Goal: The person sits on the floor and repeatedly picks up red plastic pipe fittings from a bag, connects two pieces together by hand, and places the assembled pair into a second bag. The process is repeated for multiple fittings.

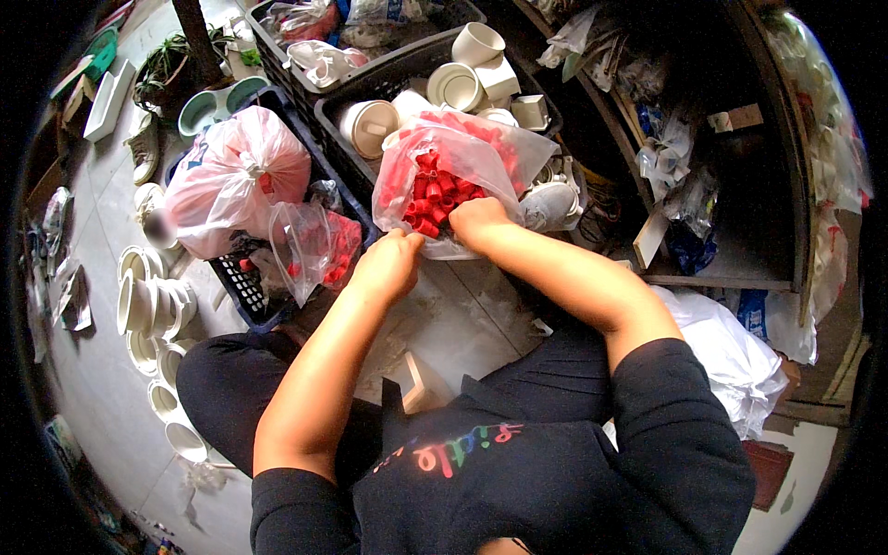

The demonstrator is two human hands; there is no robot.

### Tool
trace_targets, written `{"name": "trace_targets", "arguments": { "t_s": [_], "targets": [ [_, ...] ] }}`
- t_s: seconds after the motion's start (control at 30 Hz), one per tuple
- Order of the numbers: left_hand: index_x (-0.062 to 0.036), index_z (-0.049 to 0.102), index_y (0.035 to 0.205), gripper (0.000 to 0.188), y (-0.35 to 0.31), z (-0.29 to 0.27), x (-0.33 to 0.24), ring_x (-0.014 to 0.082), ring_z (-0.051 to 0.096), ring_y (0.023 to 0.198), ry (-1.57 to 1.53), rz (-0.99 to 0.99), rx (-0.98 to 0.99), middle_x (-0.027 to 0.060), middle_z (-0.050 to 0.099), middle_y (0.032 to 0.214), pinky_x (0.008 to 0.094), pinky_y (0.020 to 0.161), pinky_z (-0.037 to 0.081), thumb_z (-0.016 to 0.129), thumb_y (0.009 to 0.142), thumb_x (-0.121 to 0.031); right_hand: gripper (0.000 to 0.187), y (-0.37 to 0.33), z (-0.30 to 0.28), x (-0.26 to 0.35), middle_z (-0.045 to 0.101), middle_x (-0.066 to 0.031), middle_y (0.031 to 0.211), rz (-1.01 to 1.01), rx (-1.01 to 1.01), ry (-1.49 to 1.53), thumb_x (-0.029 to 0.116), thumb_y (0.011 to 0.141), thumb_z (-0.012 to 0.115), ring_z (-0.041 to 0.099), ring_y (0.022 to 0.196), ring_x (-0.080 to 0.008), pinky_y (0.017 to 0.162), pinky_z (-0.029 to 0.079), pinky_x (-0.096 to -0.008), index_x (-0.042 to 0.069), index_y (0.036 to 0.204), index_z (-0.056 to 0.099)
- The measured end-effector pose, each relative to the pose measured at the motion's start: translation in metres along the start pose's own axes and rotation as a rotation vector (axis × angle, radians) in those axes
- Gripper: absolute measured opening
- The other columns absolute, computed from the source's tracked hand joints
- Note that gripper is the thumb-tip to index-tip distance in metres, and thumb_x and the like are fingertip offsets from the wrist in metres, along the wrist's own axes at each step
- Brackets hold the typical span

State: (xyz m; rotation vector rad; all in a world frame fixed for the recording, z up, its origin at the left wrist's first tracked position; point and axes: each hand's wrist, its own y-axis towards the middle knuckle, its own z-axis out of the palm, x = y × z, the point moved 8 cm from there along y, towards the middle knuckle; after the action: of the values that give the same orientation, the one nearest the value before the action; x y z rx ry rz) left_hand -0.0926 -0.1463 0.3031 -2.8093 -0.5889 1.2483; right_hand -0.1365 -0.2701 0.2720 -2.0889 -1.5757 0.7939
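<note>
A clear plastic bag (504,162) lies in front of me with its mouth toward me, full of small red pipe fittings (433,192). My left hand (393,262) is closed on the left edge of the bag's mouth. At the right of the opening my right hand (478,222) is curled shut on the bag's edge, close against the red fittings; its fingertips are hidden. The bag rests on the near part of a black crate (338,120) that also holds white pipe fittings (455,86).
To the left, a dark blue crate (242,291) carries a tied pinkish bag (245,176) and a smaller bag of red pieces (319,245). White pipe fittings (153,305) line the floor at left. A wooden shelf (731,277) stands at right, above a white sack (726,351).
</note>
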Motion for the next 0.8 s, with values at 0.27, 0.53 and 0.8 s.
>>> {"name": "trace_targets", "arguments": {
  "t_s": [0.27, 0.53, 0.8],
  "targets": [
    [-0.0046, 0.051, 0.097, 0.023, -0.008, -0.007, 0.004, 0.0343, 0.056, 0.086, -0.056, 0.003, -0.049, 0.0193, 0.055, 0.088, 0.0419, 0.072, 0.046, 0.047, 0.075, -0.006, 0.019, 0.003, -0.004, -0.021, 0.062, -0.0139, 0.088, -0.052, -0.110, 0.308, 0.024, 0.071, 0.060, 0.061, 0.074, -0.0218, 0.058, 0.047, -0.0364, 0.013, 0.087, 0.063],
    [-0.0024, 0.047, 0.105, 0.033, -0.015, -0.030, -0.004, 0.0346, 0.058, 0.082, -0.145, -0.089, -0.104, 0.0217, 0.059, 0.086, 0.0390, 0.070, 0.046, 0.060, 0.075, -0.012, 0.024, -0.033, -0.044, -0.008, 0.060, -0.0052, 0.087, -0.258, 0.504, 1.881, 0.019, 0.079, 0.056, 0.056, 0.071, -0.0143, 0.062, 0.046, -0.0288, 0.003, 0.097, 0.056],
    [-0.0024, 0.053, 0.109, 0.030, -0.037, -0.052, -0.006, 0.0106, 0.055, 0.069, -0.804, -0.138, -0.169, 0.0068, 0.061, 0.081, 0.0249, 0.064, 0.045, 0.058, 0.081, -0.013, 0.031, -0.079, -0.095, 0.017, 0.058, -0.0081, 0.097, -0.518, 0.607, 2.097, 0.023, 0.079, 0.054, 0.056, 0.087, -0.0194, 0.070, 0.048, -0.0339, 0.002, 0.102, 0.053]
  ]
}}
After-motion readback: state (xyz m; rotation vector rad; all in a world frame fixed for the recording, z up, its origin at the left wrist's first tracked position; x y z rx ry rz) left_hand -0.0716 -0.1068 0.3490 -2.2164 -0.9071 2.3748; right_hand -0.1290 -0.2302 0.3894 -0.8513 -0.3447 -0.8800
